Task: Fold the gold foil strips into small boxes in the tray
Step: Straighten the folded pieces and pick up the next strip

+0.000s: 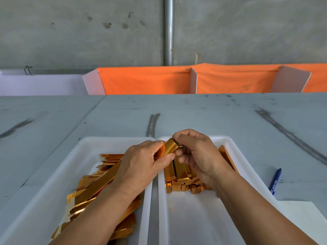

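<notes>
Gold foil strip (pixel 170 146), half-folded into a shiny box, hangs over the gap between two white plastic trays (pixel 106 139): left hand (pixel 141 163) grips its near end, right hand (pixel 196 152) pinches the far end, long axis slanting up-right, finished gold boxes (pixel 178 175) lying just below the right hand.

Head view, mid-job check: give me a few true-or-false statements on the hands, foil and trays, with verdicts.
1. The left hand and right hand both grip one foil piece. True.
2. The flat strips lie in the right tray. False: they lie in the left tray; the right tray holds folded boxes.
3. A pen lies on the table, right of the trays. True.
4. The trays are stacked. False: they sit side by side on the table.
</notes>
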